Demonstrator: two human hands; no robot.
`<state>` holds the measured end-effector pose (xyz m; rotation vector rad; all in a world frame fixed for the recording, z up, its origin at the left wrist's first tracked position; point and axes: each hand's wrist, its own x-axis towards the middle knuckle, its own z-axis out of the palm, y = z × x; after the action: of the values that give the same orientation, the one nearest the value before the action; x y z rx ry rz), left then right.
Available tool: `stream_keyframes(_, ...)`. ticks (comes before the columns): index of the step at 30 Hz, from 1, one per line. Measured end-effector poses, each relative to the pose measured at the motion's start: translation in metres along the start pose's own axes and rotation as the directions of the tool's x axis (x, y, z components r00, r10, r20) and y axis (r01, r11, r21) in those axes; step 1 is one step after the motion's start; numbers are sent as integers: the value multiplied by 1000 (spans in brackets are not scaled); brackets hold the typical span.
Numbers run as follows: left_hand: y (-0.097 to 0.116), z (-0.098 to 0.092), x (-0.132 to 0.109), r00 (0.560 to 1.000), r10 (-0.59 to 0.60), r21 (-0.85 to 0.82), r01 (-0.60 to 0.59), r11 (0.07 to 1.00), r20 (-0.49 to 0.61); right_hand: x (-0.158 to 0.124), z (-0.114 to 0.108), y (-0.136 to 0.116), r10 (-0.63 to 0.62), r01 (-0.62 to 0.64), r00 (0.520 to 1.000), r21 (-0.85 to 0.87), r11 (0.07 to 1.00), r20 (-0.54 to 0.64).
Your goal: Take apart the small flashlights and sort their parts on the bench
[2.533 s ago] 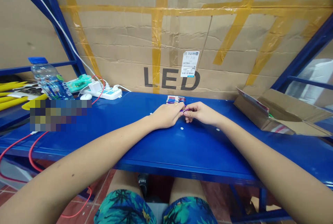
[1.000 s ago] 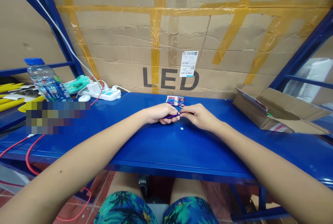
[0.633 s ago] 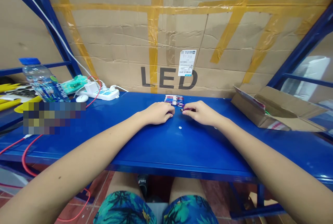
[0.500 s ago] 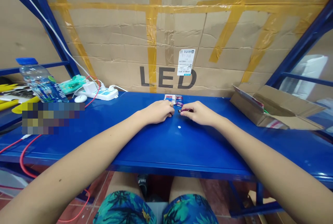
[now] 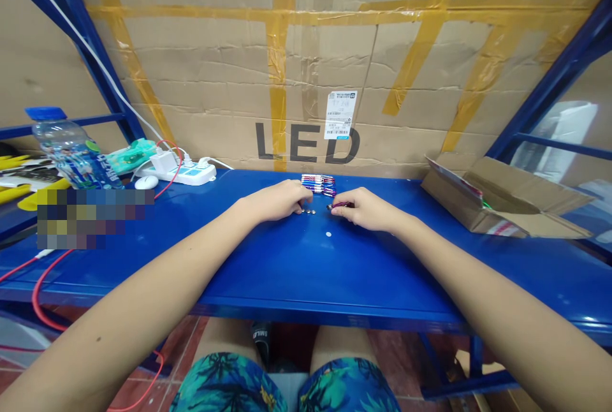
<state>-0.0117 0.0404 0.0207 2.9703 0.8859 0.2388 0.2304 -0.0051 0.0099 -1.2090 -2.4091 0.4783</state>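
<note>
My right hand (image 5: 366,209) pinched a tube (image 5: 343,205); beside my left hand (image 5: 283,199), its grip unclear, lay silver bits (image 5: 313,212).

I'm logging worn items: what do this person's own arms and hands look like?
The left forearm and right forearm are bare, without sleeves in view; a small mole marks the left. The left hand and right hand are ungloved, no watch showing; rings can't be made out.

Left of the grip, a blue-capped plastic bottle (image 5: 71,157) and, nearer, a white power strip (image 5: 195,174); right of the grip, an open cardboard box (image 5: 452,201); beyond, a taped cardboard panel (image 5: 342,58) lettered "LED", bearing a white shipping label (image 5: 340,115).
</note>
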Motion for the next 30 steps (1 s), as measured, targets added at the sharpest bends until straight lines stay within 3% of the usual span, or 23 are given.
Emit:
stream_keyframes(4, -12, 1, -4, 996, -76, 45, 74, 996, 40, 0, 0, 0, 36, -36, 999, -11, 999, 12)
stream_keyframes(7, -22, 7, -5, 981, -194, 5, 194, 981, 22, 0, 0, 1, 57, -57, 998, -36, 998, 1)
stream_keyframes(13, -22, 12, -2, 941, -316, -57, 311, 949, -118, 0, 0, 0, 99, -100, 995, -35, 994, -25)
stream_keyframes(16, -19, 8, -1, 906, -351, -210, 305, 929, -236, 0, -1, -1, 115, -116, 993, -43, 992, -22)
stream_keyframes(18, -18, 5, 0, 876, -407, -289, 332, 898, -258, 0, -1, -2, 114, -114, 993, -46, 992, -15)
stream_keyframes(20, -18, 2, -1, 854, -480, -324, 405, 855, -198, 0, -1, -2, 110, -110, 994, -46, 993, -13)
stream_keyframes(25, -9, -4, -3, 785, -604, -354, 609, 710, 138, -1, -1, -2, 101, -101, 995, -45, 994, -3)
stream_keyframes(30, 1, -11, -5, 762, -596, -254, 646, 719, 251, -1, -1, -2, 104, -103, 995, -24, 994, 11)
